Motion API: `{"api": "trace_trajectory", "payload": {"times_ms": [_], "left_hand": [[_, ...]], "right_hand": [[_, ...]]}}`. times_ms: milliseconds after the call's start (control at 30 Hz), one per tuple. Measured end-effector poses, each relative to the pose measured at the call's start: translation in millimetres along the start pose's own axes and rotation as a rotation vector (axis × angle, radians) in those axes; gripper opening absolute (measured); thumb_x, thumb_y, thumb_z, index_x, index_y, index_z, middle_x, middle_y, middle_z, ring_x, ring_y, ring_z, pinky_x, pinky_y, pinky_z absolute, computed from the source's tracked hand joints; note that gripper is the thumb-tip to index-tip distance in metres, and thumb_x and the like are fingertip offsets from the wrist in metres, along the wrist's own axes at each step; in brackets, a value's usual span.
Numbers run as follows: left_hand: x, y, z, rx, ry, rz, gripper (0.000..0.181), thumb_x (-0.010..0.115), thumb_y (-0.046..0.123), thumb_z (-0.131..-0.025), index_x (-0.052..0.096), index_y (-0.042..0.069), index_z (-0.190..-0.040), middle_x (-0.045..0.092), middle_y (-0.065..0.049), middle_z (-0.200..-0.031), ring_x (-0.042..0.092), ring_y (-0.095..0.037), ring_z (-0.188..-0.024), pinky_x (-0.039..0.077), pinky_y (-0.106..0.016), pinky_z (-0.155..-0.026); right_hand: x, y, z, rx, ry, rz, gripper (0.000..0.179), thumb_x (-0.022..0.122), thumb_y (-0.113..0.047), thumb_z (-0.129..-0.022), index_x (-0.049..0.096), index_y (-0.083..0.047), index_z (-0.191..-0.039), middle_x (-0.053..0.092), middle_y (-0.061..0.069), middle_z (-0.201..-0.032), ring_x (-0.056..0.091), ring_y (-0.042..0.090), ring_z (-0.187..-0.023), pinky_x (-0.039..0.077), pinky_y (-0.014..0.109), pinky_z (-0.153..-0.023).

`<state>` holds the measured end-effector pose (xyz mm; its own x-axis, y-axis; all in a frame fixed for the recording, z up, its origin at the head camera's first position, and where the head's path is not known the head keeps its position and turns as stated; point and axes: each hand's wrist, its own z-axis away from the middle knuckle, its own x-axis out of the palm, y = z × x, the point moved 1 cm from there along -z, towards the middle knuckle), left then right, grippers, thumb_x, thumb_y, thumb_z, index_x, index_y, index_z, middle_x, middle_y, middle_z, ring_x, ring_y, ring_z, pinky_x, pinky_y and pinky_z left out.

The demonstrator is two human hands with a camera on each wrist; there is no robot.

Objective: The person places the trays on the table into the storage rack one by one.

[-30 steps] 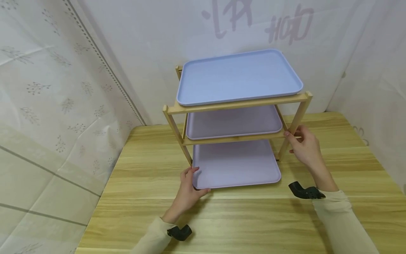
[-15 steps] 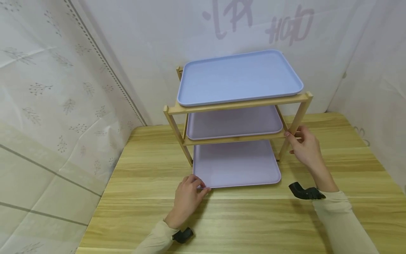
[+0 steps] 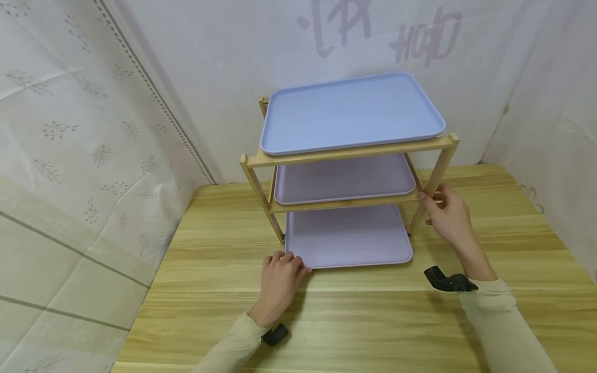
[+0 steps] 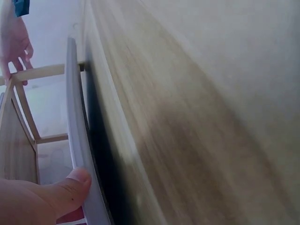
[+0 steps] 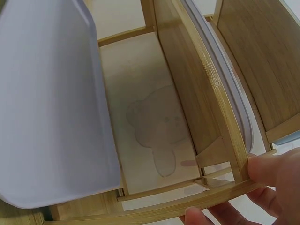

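A three-tier wooden rack (image 3: 350,152) stands on the table with a tray on each level. The blue tray (image 3: 352,113) lies on top, a purple tray (image 3: 345,180) on the middle shelf. At the bottom, another purple tray (image 3: 350,241) juts out in front of the rack. My left hand (image 3: 280,280) holds this tray's front left corner, its thumb (image 4: 77,180) against the front rim in the left wrist view; its other fingers are partly hidden. Beside the middle shelf, my right hand (image 3: 450,215) grips the rack's right front post, also seen as a wooden post (image 5: 159,208) in the right wrist view.
The rack rests on a wood-grain table (image 3: 364,321). A white curtain (image 3: 196,62) hangs behind the table, and a patterned one (image 3: 93,155) runs along its left side. Black wrist-worn devices show on both sleeves.
The bottom tray has slid a little back into the rack. My left hand's fingers have shifted from the tray's left side to its front corner. My right hand has stayed on the post.
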<state>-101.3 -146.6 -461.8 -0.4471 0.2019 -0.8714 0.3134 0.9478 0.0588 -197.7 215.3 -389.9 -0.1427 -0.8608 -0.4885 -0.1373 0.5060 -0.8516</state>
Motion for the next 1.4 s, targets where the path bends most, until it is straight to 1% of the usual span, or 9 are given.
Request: {"api": "trace_trajectory", "payload": {"times_ms": [167,333,500,633,833,967,1167,1267,1400], "left_hand": [[6.1,0.4,-9.0,0.001,0.028,-0.054,0.021,0.080,0.037,-0.075,0.071,0.019,-0.073,0.063,0.002,-0.072,0.064,-0.027,-0.081,0.046,-0.040,-0.068],[12.4,-0.5,-17.0,-0.002,0.044,-0.083,0.019,0.079,0.035,-0.077,0.071,0.018,-0.073,0.061,0.002,-0.071,0.062,-0.026,-0.076,0.044,-0.038,-0.062],[18.0,-0.9,-25.2,-0.022,0.018,-0.100,0.020,0.076,0.035,-0.081,0.070,0.018,-0.074,0.059,0.000,-0.072,0.061,-0.026,-0.073,0.043,-0.038,-0.060],[20.5,0.4,-32.1,-0.044,-0.010,-0.133,0.020,0.074,0.036,-0.082,0.070,0.018,-0.075,0.059,-0.001,-0.071,0.060,-0.027,-0.070,0.040,-0.038,-0.058],[25.3,1.4,-43.5,-0.056,-0.013,-0.192,0.021,0.075,0.037,-0.081,0.072,0.017,-0.075,0.059,-0.001,-0.070,0.058,-0.024,-0.066,0.039,-0.034,-0.052],[27.8,0.7,-49.5,-0.079,-0.013,-0.190,0.021,0.076,0.036,-0.080,0.072,0.016,-0.076,0.061,-0.002,-0.073,0.060,-0.025,-0.067,0.042,-0.035,-0.051],[32.3,-1.6,-55.2,-0.107,-0.043,-0.171,0.020,0.075,0.036,-0.082,0.073,0.016,-0.078,0.062,-0.003,-0.077,0.062,-0.027,-0.068,0.047,-0.038,-0.051],[33.3,-1.4,-58.0,-0.112,-0.040,-0.168,0.021,0.075,0.035,-0.082,0.073,0.015,-0.079,0.062,-0.003,-0.077,0.062,-0.027,-0.067,0.048,-0.039,-0.052],[35.4,-0.6,-62.1,-0.115,-0.016,-0.188,0.021,0.075,0.036,-0.082,0.073,0.015,-0.077,0.062,-0.003,-0.075,0.061,-0.026,-0.065,0.048,-0.039,-0.052]], "right_hand": [[0.8,0.1,-0.5,-0.003,0.006,-0.002,0.041,0.052,-0.031,-0.098,0.051,0.004,-0.118,0.061,0.032,-0.115,0.057,-0.010,-0.072,0.057,0.028,-0.051],[0.6,-1.0,0.2,0.003,0.002,-0.009,0.042,0.052,-0.032,-0.098,0.050,0.005,-0.119,0.060,0.032,-0.115,0.057,-0.011,-0.071,0.056,0.027,-0.050],[1.4,-0.1,0.4,0.004,0.007,-0.013,0.042,0.052,-0.031,-0.098,0.050,0.005,-0.119,0.060,0.032,-0.114,0.057,-0.010,-0.071,0.056,0.025,-0.050],[2.3,1.0,0.2,0.003,0.007,-0.016,0.041,0.052,-0.031,-0.098,0.051,0.004,-0.120,0.060,0.032,-0.114,0.057,-0.010,-0.071,0.057,0.029,-0.051],[2.4,1.7,0.1,0.006,0.007,-0.012,0.042,0.052,-0.033,-0.099,0.050,0.003,-0.120,0.060,0.031,-0.114,0.054,-0.014,-0.070,0.057,0.029,-0.051],[2.5,1.6,0.3,0.001,0.008,-0.014,0.042,0.052,-0.032,-0.099,0.050,0.004,-0.120,0.060,0.031,-0.114,0.055,-0.013,-0.070,0.057,0.028,-0.051],[3.1,1.8,0.0,-0.004,0.005,-0.017,0.041,0.053,-0.032,-0.098,0.051,0.003,-0.120,0.061,0.031,-0.114,0.058,-0.010,-0.072,0.057,0.027,-0.051],[2.6,2.0,0.1,-0.002,0.003,-0.020,0.041,0.052,-0.032,-0.098,0.051,0.002,-0.120,0.061,0.030,-0.114,0.058,-0.010,-0.072,0.057,0.028,-0.052],[1.6,1.9,0.7,0.007,-0.002,-0.018,0.042,0.052,-0.034,-0.098,0.050,0.002,-0.121,0.060,0.030,-0.114,0.059,-0.009,-0.072,0.057,0.027,-0.052]]}}
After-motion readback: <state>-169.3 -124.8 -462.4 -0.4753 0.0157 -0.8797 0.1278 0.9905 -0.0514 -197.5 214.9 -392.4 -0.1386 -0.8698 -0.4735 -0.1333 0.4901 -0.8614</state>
